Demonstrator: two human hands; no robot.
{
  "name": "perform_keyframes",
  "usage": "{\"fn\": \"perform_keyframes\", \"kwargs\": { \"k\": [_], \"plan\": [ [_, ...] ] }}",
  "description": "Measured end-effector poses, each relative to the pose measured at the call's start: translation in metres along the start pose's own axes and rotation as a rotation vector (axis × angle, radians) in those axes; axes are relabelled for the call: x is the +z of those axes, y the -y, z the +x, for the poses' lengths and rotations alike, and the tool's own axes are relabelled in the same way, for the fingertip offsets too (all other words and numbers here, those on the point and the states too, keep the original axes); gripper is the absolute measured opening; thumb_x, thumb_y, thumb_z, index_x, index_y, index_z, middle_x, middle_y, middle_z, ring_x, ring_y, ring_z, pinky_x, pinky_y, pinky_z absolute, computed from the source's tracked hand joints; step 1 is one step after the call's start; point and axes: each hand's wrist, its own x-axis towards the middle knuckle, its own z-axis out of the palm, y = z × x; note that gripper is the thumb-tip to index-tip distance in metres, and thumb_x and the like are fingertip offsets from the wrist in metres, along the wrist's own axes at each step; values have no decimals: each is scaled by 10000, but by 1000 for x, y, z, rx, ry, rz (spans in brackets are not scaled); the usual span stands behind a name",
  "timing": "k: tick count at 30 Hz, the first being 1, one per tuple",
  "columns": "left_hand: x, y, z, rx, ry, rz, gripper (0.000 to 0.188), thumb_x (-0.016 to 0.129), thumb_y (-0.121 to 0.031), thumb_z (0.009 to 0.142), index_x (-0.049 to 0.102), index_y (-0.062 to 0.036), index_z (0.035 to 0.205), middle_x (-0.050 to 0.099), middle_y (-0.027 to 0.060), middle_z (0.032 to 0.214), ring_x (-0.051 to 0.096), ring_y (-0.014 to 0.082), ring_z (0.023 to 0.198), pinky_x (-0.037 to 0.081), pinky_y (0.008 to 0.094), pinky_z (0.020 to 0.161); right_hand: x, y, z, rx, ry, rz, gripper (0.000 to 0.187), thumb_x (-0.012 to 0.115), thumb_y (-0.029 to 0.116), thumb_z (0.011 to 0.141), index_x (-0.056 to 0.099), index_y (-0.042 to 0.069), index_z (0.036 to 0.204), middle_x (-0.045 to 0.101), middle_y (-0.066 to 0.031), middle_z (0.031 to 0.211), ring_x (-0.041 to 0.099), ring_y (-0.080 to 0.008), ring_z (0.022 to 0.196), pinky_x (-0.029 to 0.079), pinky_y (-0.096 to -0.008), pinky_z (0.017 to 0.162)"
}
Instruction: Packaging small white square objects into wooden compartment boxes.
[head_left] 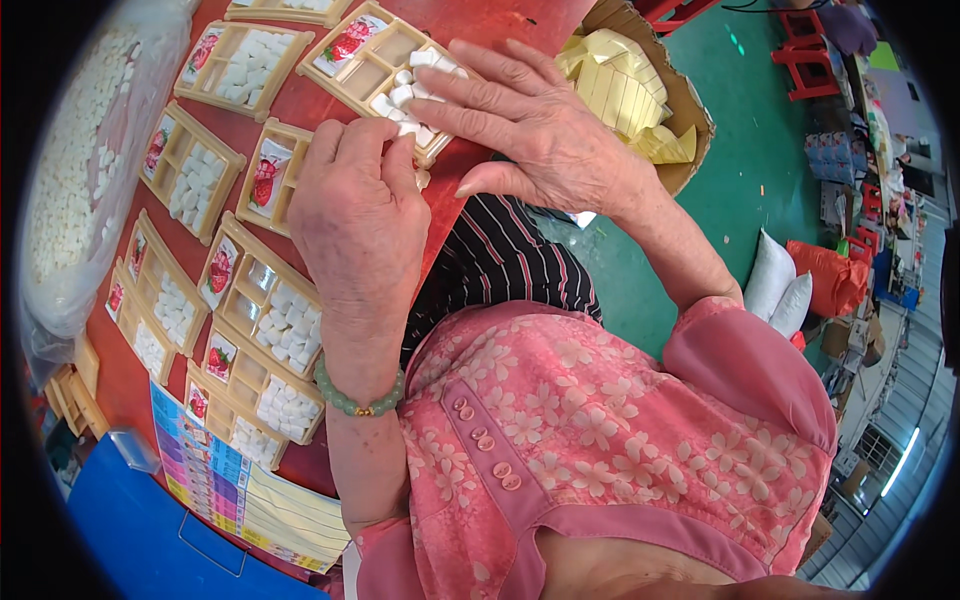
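Note:
A light wooden compartment tray lies near the red table's edge, with a strawberry picture card in one corner and small white blocks heaped in its larger compartment. Over those blocks my right hand lies palm down, its fingers stretched and apart, fingertips touching the pieces. My left hand, with a green bead bracelet at the wrist, is closed in a pinch at the tray's near corner. What its fingertips hold, if anything, is hidden. Another tray with a strawberry card is partly covered by this hand.
Several similar trays with white blocks cover the red table. A large clear bag of white pieces stands at the left. Right of the table, a cardboard box holds yellow pieces. Printed sheets lie at the near edge.

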Motion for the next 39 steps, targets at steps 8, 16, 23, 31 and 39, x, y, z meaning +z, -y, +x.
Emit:
{"fn": "perform_keyframes", "kwargs": {
  "k": [8,16,23,31,39],
  "plan": [
    [3,-2,1,34,-16,9,126,744,-53,826,668,-47,925,619,113,846,644,328,765,515,422,652,5,-1,-4,29,4,81,806,524,679,859,513,159,1476,440,-48,1570,367,-335,1464,287,-546,1180],
    [1,3,-1,48,-78,-134,100,731,-45,859,672,-43,940,609,74,757,614,231,657,486,359,580,1,5,0,23,-6,60,830,520,690,855,484,166,1498,428,-46,1579,373,-313,1467,269,-565,1182],
    [-22,12,7,-593,10,-1325,108,717,-48,909,656,-10,989,563,-10,719,511,80,589,360,202,485,2,7,-1,7,66,-18,882,493,721,846,440,158,1524,418,-70,1584,389,-271,1465,260,-575,1184],
    [-29,8,4,-746,-112,-1569,150,677,-50,920,644,40,1036,655,80,862,573,114,679,390,193,501,14,13,7,36,47,14,899,504,717,842,424,141,1527,413,-73,1586,373,-267,1476,240,-592,1190],
    [-29,20,-1,-686,9,-1632,140,666,-18,918,643,38,1044,644,76,812,551,92,658,388,198,502,9,16,12,46,-11,79,881,542,684,846,427,131,1522,412,-87,1584,375,-276,1473,259,-589,1184]
  ]
}}
